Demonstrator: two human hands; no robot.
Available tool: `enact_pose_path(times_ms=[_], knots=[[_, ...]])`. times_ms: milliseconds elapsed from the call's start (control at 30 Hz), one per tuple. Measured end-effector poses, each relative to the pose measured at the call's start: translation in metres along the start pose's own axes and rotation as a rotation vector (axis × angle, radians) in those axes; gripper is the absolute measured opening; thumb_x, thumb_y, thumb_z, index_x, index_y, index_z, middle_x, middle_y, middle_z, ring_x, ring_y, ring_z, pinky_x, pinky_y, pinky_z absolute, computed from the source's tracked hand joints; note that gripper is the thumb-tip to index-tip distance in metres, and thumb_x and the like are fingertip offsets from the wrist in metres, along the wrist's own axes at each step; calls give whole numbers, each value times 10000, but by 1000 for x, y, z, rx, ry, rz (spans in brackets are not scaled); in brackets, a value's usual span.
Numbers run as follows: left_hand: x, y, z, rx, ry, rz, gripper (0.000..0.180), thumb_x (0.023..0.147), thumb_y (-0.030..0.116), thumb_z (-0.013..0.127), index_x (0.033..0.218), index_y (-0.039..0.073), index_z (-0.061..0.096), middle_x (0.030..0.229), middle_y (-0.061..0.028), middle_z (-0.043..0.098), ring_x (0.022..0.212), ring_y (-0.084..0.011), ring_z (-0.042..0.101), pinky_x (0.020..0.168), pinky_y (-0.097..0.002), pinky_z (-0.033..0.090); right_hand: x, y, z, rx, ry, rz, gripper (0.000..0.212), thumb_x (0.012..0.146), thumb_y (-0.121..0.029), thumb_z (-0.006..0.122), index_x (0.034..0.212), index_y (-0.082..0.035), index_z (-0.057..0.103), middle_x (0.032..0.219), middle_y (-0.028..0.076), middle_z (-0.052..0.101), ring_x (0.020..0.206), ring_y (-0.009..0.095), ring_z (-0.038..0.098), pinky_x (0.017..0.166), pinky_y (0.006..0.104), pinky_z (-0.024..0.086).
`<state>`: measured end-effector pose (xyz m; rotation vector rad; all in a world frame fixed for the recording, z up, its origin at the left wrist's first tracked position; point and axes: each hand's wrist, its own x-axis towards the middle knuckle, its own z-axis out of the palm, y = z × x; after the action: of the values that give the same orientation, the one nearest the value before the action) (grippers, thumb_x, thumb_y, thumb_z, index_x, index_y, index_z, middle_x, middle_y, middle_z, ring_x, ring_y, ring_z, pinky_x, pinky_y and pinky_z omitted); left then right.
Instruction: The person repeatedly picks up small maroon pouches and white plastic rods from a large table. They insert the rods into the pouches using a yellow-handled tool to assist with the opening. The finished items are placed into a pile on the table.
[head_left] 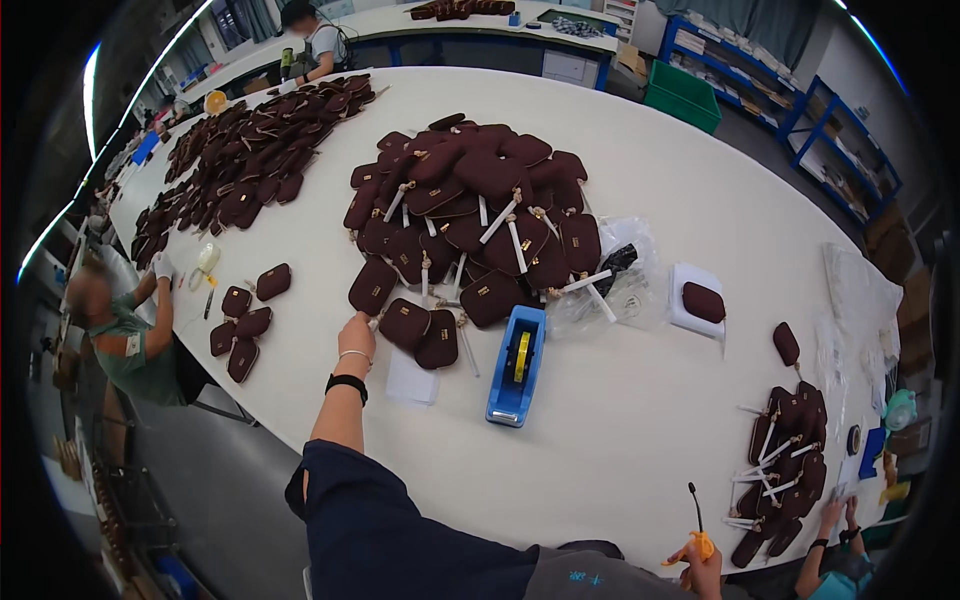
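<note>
A large heap of dark maroon zip pouches (490,170) lies on the white table, many with pale wrapped zipper pulls. At its near left edge, my left hand (357,337) is closed on the lower edge of one maroon pouch (373,286) with a small gold plate. Two more pouches (405,324) lie just right of that hand, partly over a white paper sheet (410,382). Low at the right, my right hand (704,572) is closed around orange-handled scissors (703,545), their dark blades pointing up and away.
A blue tape dispenser (517,368) with yellow tape stands before the heap. Clear plastic bags (630,290) lie right of it. More pouches form a far-left pile (250,145) and a right-hand pile (790,460). Co-workers sit at the left (130,335), far side and lower right.
</note>
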<state>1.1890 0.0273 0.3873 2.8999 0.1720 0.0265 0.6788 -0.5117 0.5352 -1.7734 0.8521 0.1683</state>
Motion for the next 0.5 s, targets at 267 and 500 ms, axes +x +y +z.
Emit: enact_pose_path(times_ms=[267, 500], knots=[[-27, 25, -38, 280, -641, -30, 436, 737, 185, 695, 1115, 21, 552, 1162, -213, 568, 1091, -335, 577, 901, -400, 488, -8, 22, -15, 15, 14, 58, 334, 966, -342, 476, 1041, -23, 543, 725, 69, 645, 481, 92, 495, 361, 195, 338], [-39, -12, 4, 114, -476, -73, 390, 743, 285, 665, 1072, 77, 633, 1148, -224, 540, 1040, -354, 578, 927, -394, 475, -4, 40, -13, 99, -38, 29, 388, 957, -259, 502, 1200, 38, 446, 764, 119, 658, 687, 186, 675, 415, 195, 428]])
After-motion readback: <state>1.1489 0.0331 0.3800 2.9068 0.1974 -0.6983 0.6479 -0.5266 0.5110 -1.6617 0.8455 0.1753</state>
